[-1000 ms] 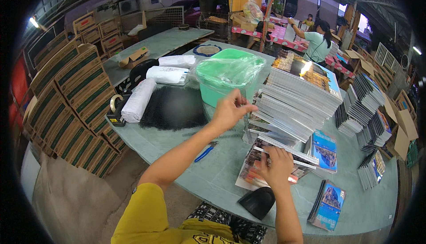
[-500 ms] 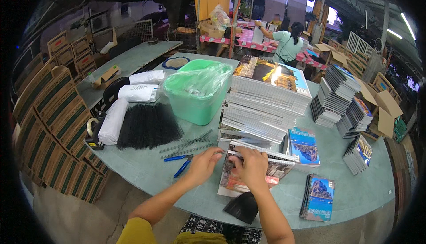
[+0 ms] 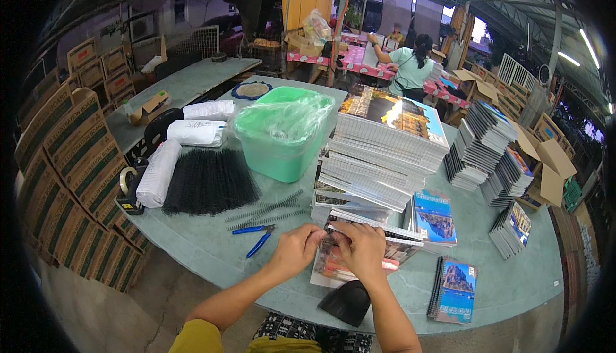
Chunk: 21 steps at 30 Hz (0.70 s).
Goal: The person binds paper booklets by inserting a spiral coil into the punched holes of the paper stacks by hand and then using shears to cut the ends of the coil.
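A notebook point(image 3: 328, 269) with a photo cover stands tilted at the near side of the table, its punched edge upward. My right hand point(image 3: 362, 250) is closed over that upper edge, fingers on top and thumb in front. At the left end of the same edge, my left hand point(image 3: 296, 250) pinches with thumb and forefinger; anything between the fingertips is too small to make out. Left of this hand lie blue-handled pliers point(image 3: 256, 239) and several loose dark spiral coils point(image 3: 269, 210). A curved black piece point(image 3: 346, 302) lies below the notebook, close to my right forearm.
A tall stack of notebooks point(image 3: 385, 141) rises just behind my hands. Blue-covered spiral notebooks point(image 3: 453, 291) lie to the right. Farther left are a green bin point(image 3: 282, 154), a pile of black coils point(image 3: 208, 183) and white rolls point(image 3: 157, 173). Another person point(image 3: 410, 67) works at the back.
My left hand has come slightly nearer to me and closer to the right hand along the notebook's edge. The right hand keeps its grip. The view has shifted a little.
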### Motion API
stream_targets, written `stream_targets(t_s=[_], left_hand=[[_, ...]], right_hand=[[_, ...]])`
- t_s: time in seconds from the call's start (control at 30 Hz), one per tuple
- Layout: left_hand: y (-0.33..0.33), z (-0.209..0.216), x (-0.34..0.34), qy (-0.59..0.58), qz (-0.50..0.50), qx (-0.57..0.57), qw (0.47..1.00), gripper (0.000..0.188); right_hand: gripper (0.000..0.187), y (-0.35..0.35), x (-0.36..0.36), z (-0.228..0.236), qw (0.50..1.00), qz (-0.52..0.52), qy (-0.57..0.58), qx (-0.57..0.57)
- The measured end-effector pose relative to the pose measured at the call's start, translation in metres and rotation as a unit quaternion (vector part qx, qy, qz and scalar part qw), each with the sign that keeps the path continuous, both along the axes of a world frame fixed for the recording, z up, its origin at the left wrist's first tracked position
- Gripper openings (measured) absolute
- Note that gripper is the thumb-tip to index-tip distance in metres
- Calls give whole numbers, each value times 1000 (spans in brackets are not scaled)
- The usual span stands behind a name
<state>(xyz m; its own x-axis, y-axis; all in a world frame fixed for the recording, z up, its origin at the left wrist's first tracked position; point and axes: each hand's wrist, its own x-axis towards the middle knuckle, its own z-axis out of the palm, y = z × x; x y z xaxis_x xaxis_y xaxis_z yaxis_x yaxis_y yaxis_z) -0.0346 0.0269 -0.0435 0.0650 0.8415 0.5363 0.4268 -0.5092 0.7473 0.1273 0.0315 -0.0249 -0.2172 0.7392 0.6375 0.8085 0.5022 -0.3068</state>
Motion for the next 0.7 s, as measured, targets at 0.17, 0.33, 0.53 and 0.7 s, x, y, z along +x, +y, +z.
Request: stream_targets(t_s=[0.17, 0.33, 0.53, 0.7], left_hand=[[-1, 1, -1, -8, 28, 55, 998, 15], [0, 1, -3, -60, 0, -38, 997, 16], [13, -16, -2, 80, 71, 184, 977, 14], [23, 5, -43, 147, -82, -50, 985, 24]], right_hand=[[17, -2, -3, 2, 1000, 3, 9, 2], [17, -4, -3, 3, 1000, 6, 4, -9], [18, -5, -6, 5, 1000, 22, 1, -6], [19, -8, -1, 6, 998, -2, -54, -14]])
